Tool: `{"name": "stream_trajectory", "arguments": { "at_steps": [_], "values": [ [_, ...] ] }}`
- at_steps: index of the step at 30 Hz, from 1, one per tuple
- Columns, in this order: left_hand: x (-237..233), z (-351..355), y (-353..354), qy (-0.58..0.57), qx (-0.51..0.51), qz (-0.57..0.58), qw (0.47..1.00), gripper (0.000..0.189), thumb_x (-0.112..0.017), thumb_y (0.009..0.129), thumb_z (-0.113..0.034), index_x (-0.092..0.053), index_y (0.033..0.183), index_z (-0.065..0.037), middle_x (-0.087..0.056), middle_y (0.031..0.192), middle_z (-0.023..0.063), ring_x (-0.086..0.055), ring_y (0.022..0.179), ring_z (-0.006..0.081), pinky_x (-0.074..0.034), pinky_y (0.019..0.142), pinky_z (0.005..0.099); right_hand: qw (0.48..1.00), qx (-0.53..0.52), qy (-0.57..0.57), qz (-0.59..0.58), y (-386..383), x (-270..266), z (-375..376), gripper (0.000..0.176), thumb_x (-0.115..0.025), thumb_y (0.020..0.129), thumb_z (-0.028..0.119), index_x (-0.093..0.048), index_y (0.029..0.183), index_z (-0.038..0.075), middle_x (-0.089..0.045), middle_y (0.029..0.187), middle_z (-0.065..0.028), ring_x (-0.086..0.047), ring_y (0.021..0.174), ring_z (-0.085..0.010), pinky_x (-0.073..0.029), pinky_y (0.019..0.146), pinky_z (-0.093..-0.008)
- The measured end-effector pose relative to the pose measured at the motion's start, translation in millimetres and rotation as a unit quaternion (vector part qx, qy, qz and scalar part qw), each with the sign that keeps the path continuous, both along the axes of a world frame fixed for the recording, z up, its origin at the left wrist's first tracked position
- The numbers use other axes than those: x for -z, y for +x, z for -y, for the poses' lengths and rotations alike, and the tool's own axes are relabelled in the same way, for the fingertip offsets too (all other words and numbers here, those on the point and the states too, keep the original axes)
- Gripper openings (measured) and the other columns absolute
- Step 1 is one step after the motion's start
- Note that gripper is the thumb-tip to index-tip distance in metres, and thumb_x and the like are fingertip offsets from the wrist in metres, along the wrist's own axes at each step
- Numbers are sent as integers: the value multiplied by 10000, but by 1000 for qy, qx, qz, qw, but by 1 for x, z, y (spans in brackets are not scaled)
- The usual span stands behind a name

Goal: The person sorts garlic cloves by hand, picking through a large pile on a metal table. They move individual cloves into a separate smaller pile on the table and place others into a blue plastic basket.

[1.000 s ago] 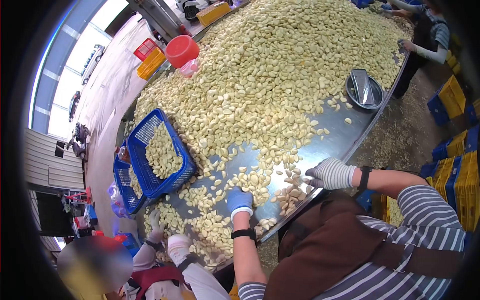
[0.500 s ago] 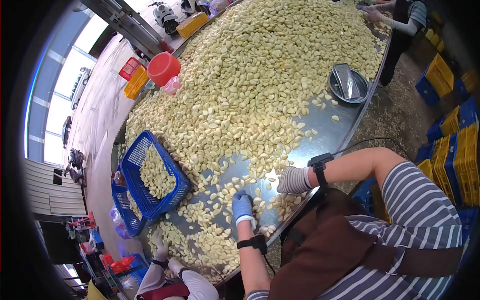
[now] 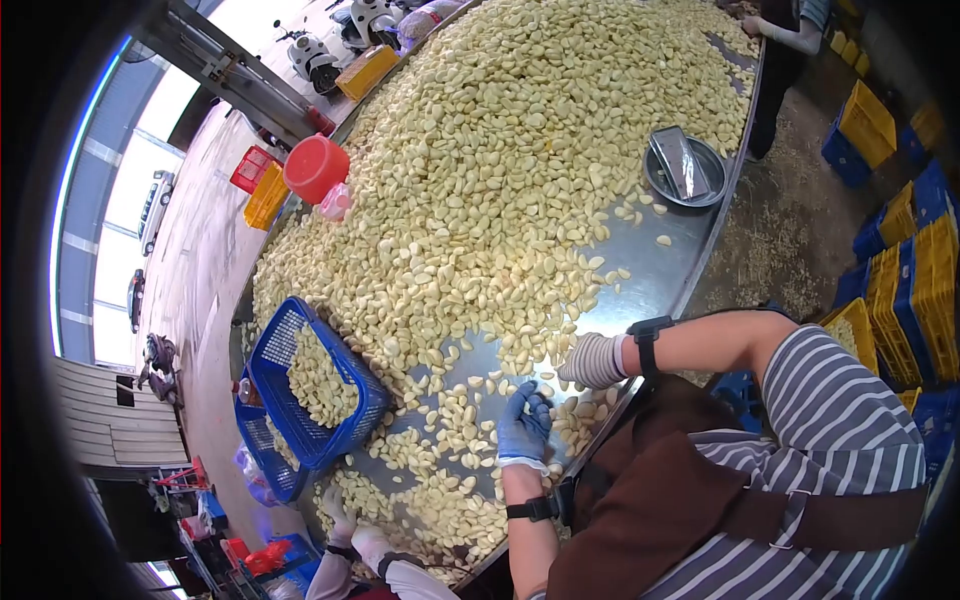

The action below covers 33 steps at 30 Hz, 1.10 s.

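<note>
Peeled garlic cloves point(image 3: 480, 190) lie in a big heap over a metal table point(image 3: 655, 255) and thin out near me. My left hand point(image 3: 524, 428), in a blue glove, is just above the table near its front edge. Its fingers are curled inward; whatever lies in them is hidden. Close beside it, my right hand point(image 3: 594, 360), in a grey striped glove, rests low among cloves with its fingers bent down. Their tips are out of sight. Between the hands and the table edge is a small group of cloves point(image 3: 578, 420).
Left of my hands, a blue basket point(image 3: 378, 402) holds cloves, with another blue basket point(image 3: 287, 487) beside it. A steel bowl point(image 3: 712, 196) carries a metal tray point(image 3: 680, 160). A co-worker's gloved hands point(image 3: 355, 530) work at lower left; another person point(image 3: 790, 40) stands at upper right.
My left hand has moved right, closer to my right hand, and its fingers have curled. My right hand stays near the same spot. The view has shifted slightly.
</note>
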State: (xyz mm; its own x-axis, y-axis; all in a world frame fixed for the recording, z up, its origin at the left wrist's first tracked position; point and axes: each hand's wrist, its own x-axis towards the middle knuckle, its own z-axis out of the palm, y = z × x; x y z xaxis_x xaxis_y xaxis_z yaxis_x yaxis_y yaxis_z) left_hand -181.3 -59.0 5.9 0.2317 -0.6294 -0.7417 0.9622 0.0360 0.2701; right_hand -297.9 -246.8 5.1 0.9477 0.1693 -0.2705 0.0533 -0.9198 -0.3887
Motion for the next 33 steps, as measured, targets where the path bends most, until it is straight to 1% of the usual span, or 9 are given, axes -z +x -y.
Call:
{"name": "stream_trajectory", "arguments": {
  "at_steps": [10,13,15,18,20,22,28,31,33],
  "values": [
    [18,24,15,127,86,180,972,191,-534,903,-107,-583,1087,-106,-471,608,-8,-434,473,106,-349,390,223,991,-77,-105,41,16,1,-31,298,-660,708,215,-581,960,74,-627,707,-126,-646,645,-323,-492,550,-473],
    [31,5,41,121,-24,153,981,177,-537,902,-132,-571,1070,-92,-474,643,11,-447,498,119,-401,419,237,986,-5,47,-157,26,-44,-7,349,-650,774,265,-590,1048,56,-645,768,-152,-648,713,-345,-495,614,-471],
    [35,-12,53,15,-19,31,999,247,-562,912,-227,-564,1106,-73,-544,793,56,-532,646,165,-490,534,262,985,63,140,-75,36,-38,1,350,-640,780,273,-606,1045,47,-652,795,-158,-649,738,-339,-498,641,-452],
    [-15,16,26,-31,20,97,995,325,-584,906,-276,-555,1127,-40,-578,908,85,-567,752,190,-522,636,282,953,152,261,-35,49,-71,-3,335,-605,803,308,-634,994,35,-647,783,-167,-642,752,-338,-493,675,-441],
    [18,16,38,-24,8,76,997,312,-593,904,-228,-550,1124,-11,-583,989,107,-581,818,190,-527,708,279,969,151,194,25,59,-85,7,343,-589,802,322,-630,981,32,-627,732,-177,-643,758,-336,-498,676,-431],
    [35,21,43,-66,125,352,925,267,-587,911,-191,-562,1118,-24,-578,989,100,-582,830,169,-523,703,250,973,209,66,76,75,-63,38,266,-607,794,234,-620,968,34,-639,810,-174,-649,790,-331,-508,659,-442],
    [-2,101,36,80,94,248,961,273,-527,899,-89,-583,1165,-63,-560,666,23,-479,487,102,-386,427,221,972,218,-63,52,62,-30,68,238,-596,772,108,-620,994,27,-634,943,-181,-656,852,-349,-525,669,-445],
    [22,107,38,191,222,630,719,355,-540,886,-136,-566,1226,-37,-678,881,120,-609,669,199,-491,638,321,971,231,-53,41,60,-23,63,220,-575,779,88,-622,984,22,-650,898,-184,-663,836,-342,-530,672,-442],
    [40,91,56,242,260,620,699,359,-542,878,-138,-570,1220,-32,-678,948,135,-616,719,208,-488,694,316,968,246,-45,37,55,-9,58,235,-581,779,115,-626,988,17,-669,841,-177,-674,794,-335,-532,630,-440]
  ]
}}
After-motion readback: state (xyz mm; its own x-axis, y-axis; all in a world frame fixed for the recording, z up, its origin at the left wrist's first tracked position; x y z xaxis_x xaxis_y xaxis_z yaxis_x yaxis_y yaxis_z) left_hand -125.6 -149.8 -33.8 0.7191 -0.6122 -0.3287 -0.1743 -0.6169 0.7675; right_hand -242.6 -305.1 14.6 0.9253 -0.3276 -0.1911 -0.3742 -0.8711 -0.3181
